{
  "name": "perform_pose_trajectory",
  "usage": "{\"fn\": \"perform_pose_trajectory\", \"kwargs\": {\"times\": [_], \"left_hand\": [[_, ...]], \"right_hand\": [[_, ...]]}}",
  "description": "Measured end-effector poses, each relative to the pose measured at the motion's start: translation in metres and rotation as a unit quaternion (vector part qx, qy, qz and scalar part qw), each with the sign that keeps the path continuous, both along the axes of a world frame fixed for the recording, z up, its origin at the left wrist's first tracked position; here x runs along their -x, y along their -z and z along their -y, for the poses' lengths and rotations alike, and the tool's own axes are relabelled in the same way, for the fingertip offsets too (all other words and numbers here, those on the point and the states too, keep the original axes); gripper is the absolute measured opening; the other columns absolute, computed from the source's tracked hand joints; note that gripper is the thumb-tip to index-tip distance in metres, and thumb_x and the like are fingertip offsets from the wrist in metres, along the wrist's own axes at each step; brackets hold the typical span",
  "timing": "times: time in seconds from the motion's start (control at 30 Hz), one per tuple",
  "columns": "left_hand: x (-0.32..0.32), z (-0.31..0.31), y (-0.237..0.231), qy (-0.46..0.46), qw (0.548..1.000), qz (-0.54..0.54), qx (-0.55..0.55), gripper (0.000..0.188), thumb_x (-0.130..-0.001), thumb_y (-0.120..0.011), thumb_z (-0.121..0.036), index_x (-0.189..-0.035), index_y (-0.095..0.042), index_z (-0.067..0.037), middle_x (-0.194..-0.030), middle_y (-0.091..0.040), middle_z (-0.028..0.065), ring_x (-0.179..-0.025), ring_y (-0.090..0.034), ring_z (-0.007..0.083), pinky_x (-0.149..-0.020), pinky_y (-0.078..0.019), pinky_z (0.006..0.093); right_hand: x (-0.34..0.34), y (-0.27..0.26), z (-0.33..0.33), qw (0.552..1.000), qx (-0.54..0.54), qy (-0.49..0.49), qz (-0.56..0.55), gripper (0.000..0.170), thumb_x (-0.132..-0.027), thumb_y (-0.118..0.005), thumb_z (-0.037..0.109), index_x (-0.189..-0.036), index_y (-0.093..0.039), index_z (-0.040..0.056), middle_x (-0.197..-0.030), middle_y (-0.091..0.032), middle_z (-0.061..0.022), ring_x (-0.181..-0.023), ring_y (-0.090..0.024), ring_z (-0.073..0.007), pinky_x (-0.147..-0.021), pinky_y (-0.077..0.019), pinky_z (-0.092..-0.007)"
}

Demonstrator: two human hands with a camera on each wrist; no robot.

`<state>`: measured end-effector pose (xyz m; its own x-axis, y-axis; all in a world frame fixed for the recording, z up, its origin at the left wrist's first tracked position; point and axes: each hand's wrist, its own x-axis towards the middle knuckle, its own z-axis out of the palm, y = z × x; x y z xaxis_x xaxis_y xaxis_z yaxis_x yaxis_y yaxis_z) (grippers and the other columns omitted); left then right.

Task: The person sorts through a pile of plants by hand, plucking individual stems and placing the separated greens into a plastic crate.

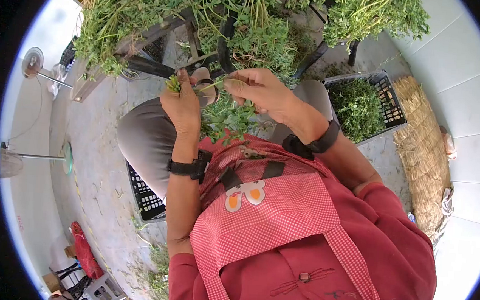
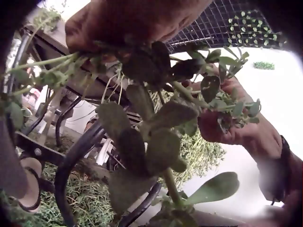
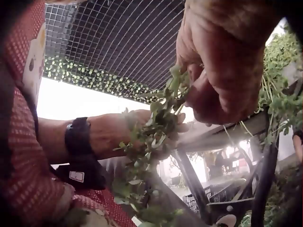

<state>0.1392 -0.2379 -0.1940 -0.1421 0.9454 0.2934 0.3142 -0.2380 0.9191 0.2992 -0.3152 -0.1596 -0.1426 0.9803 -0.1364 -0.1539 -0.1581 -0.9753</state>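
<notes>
In the head view, my left hand [image 1: 181, 107] grips a small bunch of leafy green stems [image 1: 172, 84], stem ends poking out above the thumb. Just right of it, my right hand [image 1: 265, 94] pinches a thin green stem [image 1: 217, 84] between thumb and forefinger, stretching toward the left hand. Leafy sprigs [image 1: 228, 119] hang below the hands over the lap. The left wrist view shows oval-leaved sprigs [image 2: 163, 142] close to the camera beneath the left hand [image 2: 137, 23]. Seen from the right wrist, the right hand's [image 3: 225, 66] curled fingers meet the top of a drooping sprig [image 3: 161, 127].
A wooden-edged table [image 1: 148, 37] heaped with long green plants [image 1: 205, 5] stands ahead. At the right, a black crate [image 1: 386, 95] holds greens, beside a rolled straw mat [image 1: 423, 161]. Another black crate [image 1: 143, 196] is by the left leg. Fans [image 1: 32, 62] stand at the left.
</notes>
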Motion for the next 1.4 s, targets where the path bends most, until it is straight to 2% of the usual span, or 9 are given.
{"fn": "perform_pose_trajectory", "kwargs": {"times": [0.3,0.37,0.5,0.83,0.93,1.0,1.27,1.33,1.4], "left_hand": [[0.003,-0.003,0.002,-0.009,0.995,-0.022,-0.092,0.038,-0.09,-0.053,-0.027,-0.068,-0.063,0.002,-0.06,-0.055,0.0014,-0.054,-0.044,0.0093,-0.051,-0.0352,0.0262],[0.007,-0.005,0.0,-0.02,0.998,-0.019,-0.06,0.038,-0.09,-0.052,-0.028,-0.068,-0.062,0.002,-0.058,-0.056,0.0033,-0.053,-0.046,0.0101,-0.051,-0.0369,0.0273],[0.006,-0.006,0.001,-0.026,0.999,-0.013,-0.032,0.038,-0.09,-0.052,-0.027,-0.069,-0.061,0.002,-0.056,-0.056,0.004,-0.053,-0.046,0.0096,-0.051,-0.0376,0.0277],[0.009,-0.007,0.0,-0.032,0.999,0.021,-0.028,0.039,-0.09,-0.053,-0.029,-0.068,-0.061,0.003,-0.055,-0.05,-0.0016,-0.052,-0.04,0.0071,-0.048,-0.0324,0.0252],[0.011,-0.006,-0.001,-0.036,0.998,0.045,-0.018,0.04,-0.091,-0.052,-0.029,-0.068,-0.06,0.002,-0.055,-0.05,-0.0012,-0.052,-0.041,0.0068,-0.048,-0.0323,0.0251],[0.01,-0.005,-0.002,-0.023,0.998,0.06,-0.023,0.039,-0.091,-0.052,-0.029,-0.068,-0.06,0.002,-0.056,-0.051,-0.0009,-0.052,-0.042,0.0066,-0.048,-0.0338,0.0249],[-0.025,0.019,-0.005,0.089,0.984,0.146,0.053,0.032,-0.092,-0.05,-0.024,-0.075,-0.059,0.002,-0.061,-0.056,0.0008,-0.05,-0.045,0.0046,-0.041,-0.0323,0.0212],[-0.032,0.017,-0.003,0.088,0.982,0.167,0.032,0.028,-0.092,-0.05,-0.02,-0.077,-0.06,0.002,-0.063,-0.056,0.0012,-0.05,-0.045,0.0044,-0.041,-0.0325,0.0214],[-0.016,0.0,0.007,0.054,0.986,0.155,0.009,0.028,-0.092,-0.05,-0.021,-0.077,-0.06,0.001,-0.063,-0.056,0.0012,-0.049,-0.044,0.0041,-0.041,-0.0314,0.0209]], "right_hand": [[-0.006,0.011,0.0,0.999,0.011,0.039,0.03,0.018,-0.081,-0.062,0.023,-0.079,-0.065,0.006,-0.056,-0.046,0.0065,-0.047,-0.035,-0.001,-0.04,-0.0227,-0.0181],[-0.012,0.004,0.01,0.989,-0.049,-0.138,0.028,0.016,-0.082,-0.06,0.02,-0.079,-0.065,0.005,-0.054,-0.045,0.0068,-0.046,-0.034,-0.0008,-0.04,-0.0231,-0.0179],[-0.021,-0.001,0.016,0.986,-0.011,-0.16,0.037,0.018,-0.083,-0.056,0.018,-0.077,-0.063,0.0029,-0.058,-0.048,0.0042,-0.044,-0.033,-0.0003,-0.039,-0.0226,-0.0176],[-0.035,0.023,0.008,0.972,0.066,-0.108,-0.199,0.025,-0.087,-0.049,0.022,-0.079,-0.058,0.0008,-0.061,-0.053,-0.001,-0.038,-0.028,-0.0021,-0.034,-0.0226,-0.0177],[-0.037,0.027,0.006,0.989,0.056,-0.095,-0.099,0.027,-0.085,-0.049,0.023,-0.073,-0.059,0.0002,-0.056,-0.054,-0.0064,-0.038,-0.037,-0.01,-0.036,-0.0314,-0.0259],[-0.035,0.044,-0.003,0.888,-0.269,0.039,0.37,0.024,-0.082,-0.049,0.019,-0.079,-0.058,-0.0028,-0.06,-0.054,-0.0071,-0.046,-0.047,-0.0132,-0.044,-0.038,-0.0279],[-0.061,0.043,-0.013,0.931,-0.091,0.237,0.262,0.023,-0.077,-0.053,0.02,-0.077,-0.057,-0.0025,-0.061,-0.051,-0.0184,-0.051,-0.043,-0.0234,-0.052,-0.0402,-0.0348],[-0.067,0.038,-0.004,0.82,-0.235,0.244,0.461,0.024,-0.077,-0.053,0.022,-0.077,-0.057,-0.0018,-0.06,-0.051,-0.0181,-0.052,-0.043,-0.0242,-0.054,-0.0405,-0.0353],[-0.096,0.046,-0.001,0.815,-0.18,0.24,0.495,0.027,-0.076,-0.054,0.025,-0.075,-0.059,-0.0016,-0.063,-0.053,-0.0196,-0.056,-0.05,-0.0284,-0.056,-0.0428,-0.0376]]}}
